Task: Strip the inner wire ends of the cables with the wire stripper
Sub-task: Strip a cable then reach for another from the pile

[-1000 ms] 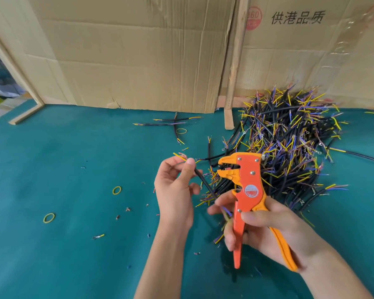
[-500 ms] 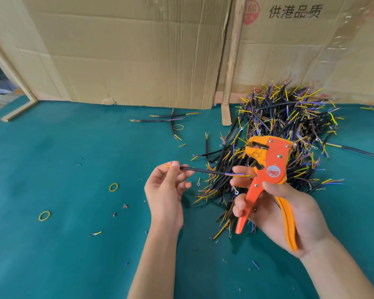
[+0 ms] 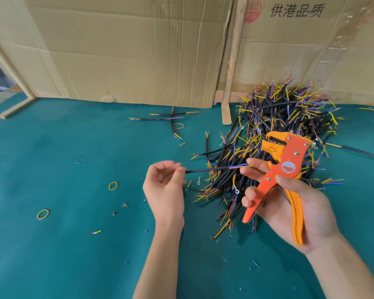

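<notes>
The left hand, at the frame's centre, pinches one end of a black cable in curled fingers; the right hand grips the orange wire stripper, its forefinger touching the cable's coloured ends; behind, right of centre, lies the cable pile on the green table.

Wire stripper: orange body, yellow jaw and handle. Cable: black sheath w/ blue + yellow inner ends. Table, frame left: teal. Rubber bands: yellow.

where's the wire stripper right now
In the head view, the orange wire stripper is right of centre, held in the right hand just above the cable pile.
</notes>
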The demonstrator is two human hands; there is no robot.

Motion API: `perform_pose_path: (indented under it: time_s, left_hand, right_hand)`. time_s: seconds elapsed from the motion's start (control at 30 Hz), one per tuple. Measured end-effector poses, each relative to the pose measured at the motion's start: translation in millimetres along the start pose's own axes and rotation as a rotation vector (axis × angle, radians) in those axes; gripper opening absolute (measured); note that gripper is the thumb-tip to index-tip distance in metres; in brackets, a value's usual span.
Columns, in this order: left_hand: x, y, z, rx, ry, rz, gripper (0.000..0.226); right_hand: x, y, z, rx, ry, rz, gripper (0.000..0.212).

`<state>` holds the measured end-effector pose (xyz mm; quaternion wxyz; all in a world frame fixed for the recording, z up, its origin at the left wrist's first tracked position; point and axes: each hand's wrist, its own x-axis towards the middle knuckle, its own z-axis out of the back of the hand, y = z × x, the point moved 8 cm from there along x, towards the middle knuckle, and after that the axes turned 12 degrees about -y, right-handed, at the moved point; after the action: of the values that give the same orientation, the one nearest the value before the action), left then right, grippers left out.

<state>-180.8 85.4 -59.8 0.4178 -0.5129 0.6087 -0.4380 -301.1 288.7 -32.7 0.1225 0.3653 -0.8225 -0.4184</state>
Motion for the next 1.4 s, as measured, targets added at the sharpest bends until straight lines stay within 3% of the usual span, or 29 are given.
perform_pose_path:
  time_s: [0.07, 0.13, 0.2, 0.27, 0.37, 0.5, 0.63, 0.83, 1.23, 1.4]
  left_hand:
    - [-8.7, -20.4, 4.7, 0.325, -0.061, -0.296, 0.018]
    - [-23.5, -44.8, -1.4, 0.497, -0.07, -0.613, 0.016]
    - [-39.4, -55.1, -20.3, 0.546, 0.075, -0.81, 0.019]
    - [-55.4, -47.6, -42.9, 0.596, 0.326, -0.854, 0.023]
    - [-71.7, -36.1, -55.6, 0.636, 0.498, -0.857, 0.022]
    - [-70.3, -38.8, -54.4, 0.535, 0.467, -0.834, 0.01]
    - [-65.8, -33.5, -52.3, 0.376, 0.506, -0.616, 0.01]
    - [-55.3, -17.8, -52.2, 0.191, 0.6, -0.286, 0.009]
    - [-57.2, -11.7, -56.4, 0.153, 0.644, -0.226, 0.01]
    - [-47.2, -8.9, -47.7, 0.122, 0.498, -0.183, 0.01]
  right_hand:
    - [-0.1, -1.7, -0.1, -0.018, -0.004, -0.009, 0.078]
    - [-0.4, -5.1, -2.2, -0.036, -0.001, -0.026, 0.078]
    - [-1.0, -8.3, -5.0, -0.054, 0.006, -0.034, 0.078]
    - [-1.6, -9.7, -7.1, -0.066, 0.011, -0.035, 0.076]
    - [-2.7, -9.8, -10.2, -0.07, 0.026, -0.035, 0.074]
    - [-1.4, -7.5, -7.9, -0.065, 0.008, -0.016, 0.073]
    - [-0.9, -7.5, -7.7, -0.078, -0.002, -0.004, 0.055]
    - [-0.7, -7.8, -7.1, -0.106, -0.043, -0.001, 0.053]
    - [-3.2, -12.9, -16.3, -0.072, 0.002, -0.008, 0.059]
    - [-2.6, -17.0, -15.4, -0.126, -0.042, -0.04, 0.056]
